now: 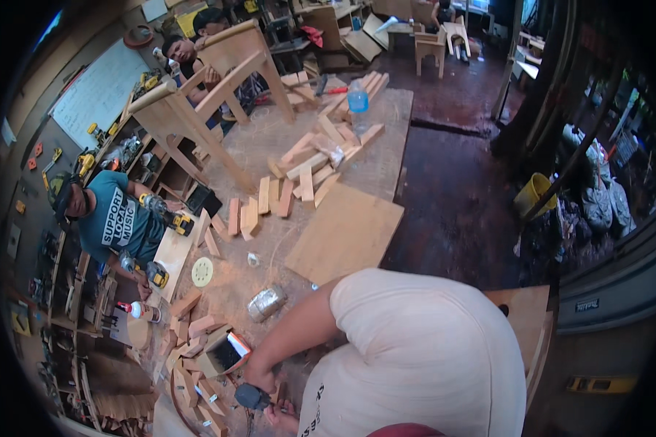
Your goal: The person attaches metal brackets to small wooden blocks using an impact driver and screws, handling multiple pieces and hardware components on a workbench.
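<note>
Though wooden frames [229, 46] stand assembled far left, loose blocks [186, 301] near left suggest unfinished work, while your right hand [262, 380] curls its fingers around a dark tool [251, 397] at near centre beside your left hand [280, 417], whose finger pose I cannot tell.

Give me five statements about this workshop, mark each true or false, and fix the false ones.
1. The person's right hand is at a dark tool. True.
2. The bucket by the post is red. False: the bucket is yellow.
3. A bluish plastic bottle stands on the workbench. True.
4. The large flat wooden panel on the workbench is round. False: the panel is four-sided.
5. Two cordless drills are near the co-worker in the teal shirt. True.
</note>
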`<action>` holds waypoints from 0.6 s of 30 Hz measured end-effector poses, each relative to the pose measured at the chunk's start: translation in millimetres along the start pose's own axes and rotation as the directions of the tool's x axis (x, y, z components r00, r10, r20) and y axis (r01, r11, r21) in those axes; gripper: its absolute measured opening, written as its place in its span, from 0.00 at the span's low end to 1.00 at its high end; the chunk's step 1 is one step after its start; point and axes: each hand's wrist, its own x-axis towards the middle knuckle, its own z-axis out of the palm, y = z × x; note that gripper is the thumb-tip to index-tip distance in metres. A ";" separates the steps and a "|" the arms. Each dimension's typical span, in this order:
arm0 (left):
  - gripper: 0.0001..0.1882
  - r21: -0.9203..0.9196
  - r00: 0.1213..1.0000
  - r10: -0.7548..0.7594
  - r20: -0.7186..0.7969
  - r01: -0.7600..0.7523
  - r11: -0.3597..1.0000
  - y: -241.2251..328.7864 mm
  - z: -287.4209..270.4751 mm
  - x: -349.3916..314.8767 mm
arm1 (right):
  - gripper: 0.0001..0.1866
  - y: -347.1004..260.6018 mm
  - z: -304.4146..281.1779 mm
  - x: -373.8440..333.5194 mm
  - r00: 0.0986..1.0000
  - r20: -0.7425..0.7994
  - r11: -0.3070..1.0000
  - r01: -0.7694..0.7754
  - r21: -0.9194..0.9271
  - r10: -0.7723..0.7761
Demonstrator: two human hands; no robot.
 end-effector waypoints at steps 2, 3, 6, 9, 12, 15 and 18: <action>0.11 0.447 0.946 0.007 -0.325 0.147 0.882 5.8 22.3 -3.6 | 0.14 11.8 7.9 1.9 0.999 -0.022 0.996 -0.046 0.077 0.048; 0.11 0.447 0.942 -0.033 -0.334 0.190 0.874 12.8 82.2 -11.8 | 0.14 23.5 12.1 -2.3 0.997 -0.027 0.993 -0.063 0.104 0.067; 0.11 0.414 0.937 -0.040 -0.348 0.192 0.890 39.5 144.0 -41.0 | 0.14 5.8 8.4 6.9 0.999 0.002 0.992 -0.037 0.117 0.037; 0.12 0.384 0.932 -0.059 -0.359 0.205 0.900 48.0 177.5 -54.1 | 0.14 29.4 10.1 0.3 0.999 -0.036 0.998 0.005 0.058 -0.003; 0.12 0.342 0.918 -0.032 -0.394 0.179 0.923 63.3 193.8 -80.6 | 0.13 10.4 0.3 -2.8 0.999 0.024 1.000 -0.024 -0.012 0.024; 0.13 0.332 0.946 -0.003 -0.325 0.117 0.936 65.9 182.1 -86.5 | 0.21 2.0 -5.6 -12.2 0.997 -0.008 0.997 0.083 -0.003 -0.083; 0.15 0.308 0.952 -0.001 -0.305 0.100 0.946 53.4 172.0 -69.0 | 0.17 12.1 -3.0 -28.8 0.982 -0.148 0.993 0.116 0.009 -0.114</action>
